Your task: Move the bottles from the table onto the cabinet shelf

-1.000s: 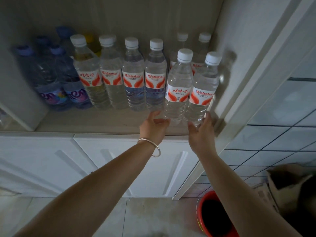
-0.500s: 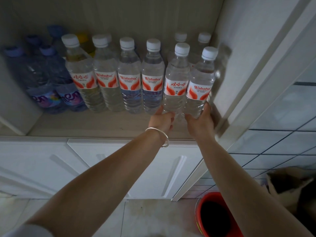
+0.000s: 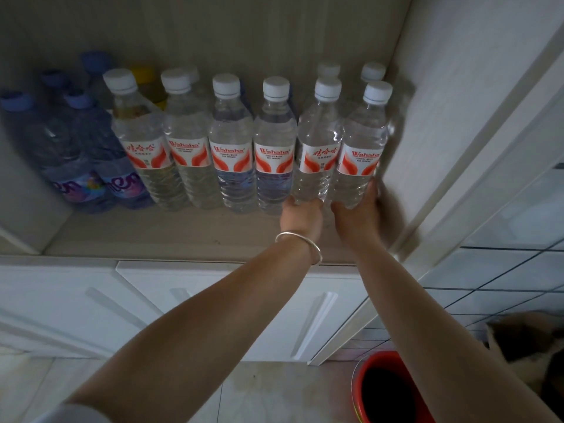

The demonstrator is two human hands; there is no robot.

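Inside a pale cabinet, the cabinet shelf (image 3: 152, 236) holds a front row of clear water bottles. At its right end, the left hand (image 3: 302, 219) grips the base of one bottle (image 3: 319, 148) and the right hand (image 3: 355, 216) curls round the base of its neighbour (image 3: 360, 154), against the side wall (image 3: 427, 117). The placing step looks nearly done; next, both hands should let go and draw back without tipping the row. A red bucket (image 3: 387, 389) stands below.

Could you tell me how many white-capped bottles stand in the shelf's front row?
6: four free-standing ones, one at the left hand, one at the right hand. More white caps show behind; some may be hidden.
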